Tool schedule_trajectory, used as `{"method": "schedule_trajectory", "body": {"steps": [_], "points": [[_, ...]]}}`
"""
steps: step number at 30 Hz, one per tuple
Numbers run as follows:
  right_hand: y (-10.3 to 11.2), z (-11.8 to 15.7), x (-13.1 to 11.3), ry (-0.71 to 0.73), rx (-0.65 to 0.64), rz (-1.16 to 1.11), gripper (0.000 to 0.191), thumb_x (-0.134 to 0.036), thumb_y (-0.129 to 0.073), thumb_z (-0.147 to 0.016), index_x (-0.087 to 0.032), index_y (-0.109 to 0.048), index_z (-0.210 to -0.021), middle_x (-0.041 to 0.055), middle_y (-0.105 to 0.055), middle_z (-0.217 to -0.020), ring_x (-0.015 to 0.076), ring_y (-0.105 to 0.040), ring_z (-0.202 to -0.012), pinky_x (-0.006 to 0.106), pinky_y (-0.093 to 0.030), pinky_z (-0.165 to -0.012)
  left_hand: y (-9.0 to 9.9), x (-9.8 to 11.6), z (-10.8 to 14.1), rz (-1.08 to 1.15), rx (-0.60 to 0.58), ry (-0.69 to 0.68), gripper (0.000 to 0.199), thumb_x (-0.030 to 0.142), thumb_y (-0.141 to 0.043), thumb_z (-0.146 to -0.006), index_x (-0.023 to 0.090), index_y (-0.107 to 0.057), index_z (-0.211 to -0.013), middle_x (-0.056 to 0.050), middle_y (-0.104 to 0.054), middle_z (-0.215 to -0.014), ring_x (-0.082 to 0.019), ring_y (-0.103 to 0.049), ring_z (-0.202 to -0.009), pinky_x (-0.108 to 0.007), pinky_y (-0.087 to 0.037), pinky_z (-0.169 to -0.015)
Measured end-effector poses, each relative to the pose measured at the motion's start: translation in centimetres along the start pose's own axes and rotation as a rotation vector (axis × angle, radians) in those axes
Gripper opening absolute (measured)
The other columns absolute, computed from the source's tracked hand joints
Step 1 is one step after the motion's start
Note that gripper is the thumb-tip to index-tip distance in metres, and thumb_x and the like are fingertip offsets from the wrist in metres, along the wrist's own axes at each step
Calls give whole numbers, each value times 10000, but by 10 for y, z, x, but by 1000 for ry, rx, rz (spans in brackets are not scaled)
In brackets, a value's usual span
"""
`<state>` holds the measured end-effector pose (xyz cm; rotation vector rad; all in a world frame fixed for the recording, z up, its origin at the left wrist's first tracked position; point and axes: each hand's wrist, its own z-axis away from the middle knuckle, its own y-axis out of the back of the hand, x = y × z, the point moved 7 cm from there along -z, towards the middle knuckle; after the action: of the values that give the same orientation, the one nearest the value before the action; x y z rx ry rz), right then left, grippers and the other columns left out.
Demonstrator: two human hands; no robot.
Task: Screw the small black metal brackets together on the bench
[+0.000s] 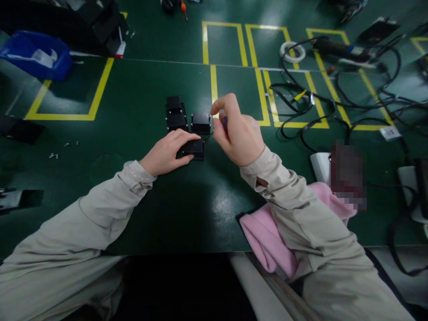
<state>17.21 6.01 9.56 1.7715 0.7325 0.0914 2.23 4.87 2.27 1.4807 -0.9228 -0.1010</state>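
My left hand point(172, 151) grips a small black box point(195, 148) on the green bench, thumb at its near side and fingers over the far side. My right hand point(237, 131) is closed round the dark purple handle of a screwdriver point(224, 121). Its thin shaft slants down to the left, and the tip meets the box's right side near a small screw. Just beyond the held box sits another black box point(201, 121) with silver screws at its sides. Left of that one, more black boxes point(175, 113) stand close together, partly behind my left hand.
Loose screws point(53, 156) lie at the left. A blue bin point(36, 55) stands at the back left. Black cables point(301, 98) and a white tape roll point(293, 52) spread over the right side. A pink cloth point(267, 240) lies under my right forearm.
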Motion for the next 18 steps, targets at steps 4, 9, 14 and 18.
{"method": "schedule_trajectory", "body": {"steps": [4,9,14,18], "points": [[-1,0,0,36,-10,-3,409,-436,-247,-1018,-181,-552,-1113,19,-656,-777,138,-630,-653,263,-418,-665,0,1,0,-2,17,-7,459,330,-555,-915,173,-534,-1346,-113,-595,-1259,-282,-557,-1188,-443,-457,-1042],[0,1,0,36,13,-4,388,-406,-245,-1014,-187,-549,-1119,16,-655,-768,137,-624,-641,263,-432,-667,0,1,0,-7,18,-14,459,327,-558,-913,170,-537,-1344,-114,-599,-1248,-277,-569,-1173,-437,-465,-1033],[0,0,-1,24,-11,-21,375,-360,-250,-1009,-172,-534,-1167,32,-673,-842,141,-639,-671,272,-439,-678,1,1,0,-4,15,-17,460,326,-554,-914,165,-538,-1344,-119,-601,-1253,-276,-569,-1174,-437,-466,-1031],[-2,0,-1,45,-35,-6,451,-477,-225,-1020,-187,-562,-1095,21,-659,-781,144,-638,-657,269,-435,-673,0,0,0,3,14,-8,459,330,-551,-911,176,-537,-1343,-115,-595,-1265,-286,-555,-1203,-453,-452,-1051]]}}
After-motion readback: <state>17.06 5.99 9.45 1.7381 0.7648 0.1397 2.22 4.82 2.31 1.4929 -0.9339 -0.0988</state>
